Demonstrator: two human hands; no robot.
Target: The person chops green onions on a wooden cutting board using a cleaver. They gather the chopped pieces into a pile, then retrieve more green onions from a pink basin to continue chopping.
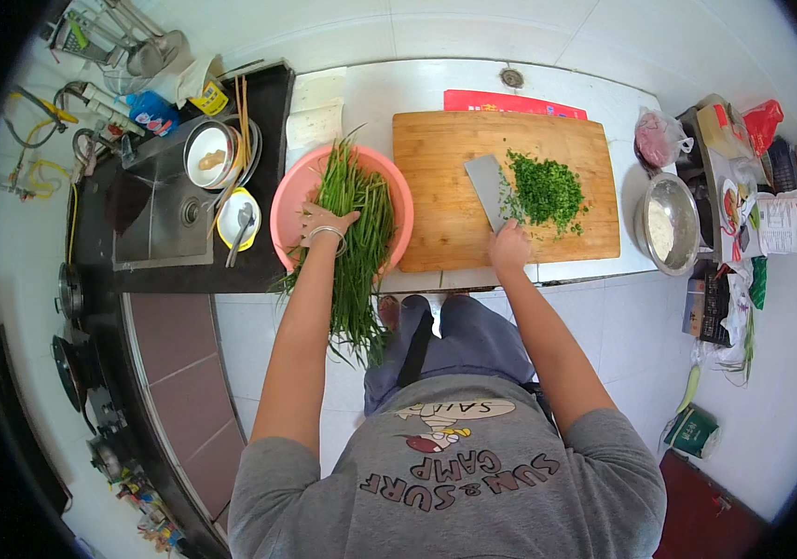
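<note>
My left hand point(322, 224) rests on a heap of long green garlic chives point(358, 200) in a pink plastic basin point(400, 200). Its thumb is stretched out over the leaves; the other fingertips are partly hidden among them. Many stalks hang over the basin's near edge. With my right hand point(508, 245) I hold a cleaver point(485, 188) by its handle. The broad blade lies on a wooden cutting board point(436, 140), its far end tilted left. Right beside the blade is a pile of finely chopped greens point(548, 191), with bits scattered around it.
A metal bowl of white flour point(661, 233) stands right of the board, near a bagged pinkish item point(661, 137). Left are a bowl with a spoon point(238, 220), stacked bowls with chopsticks point(209, 158) and a sink point(170, 224). A red sheet point(515, 102) shows behind the board.
</note>
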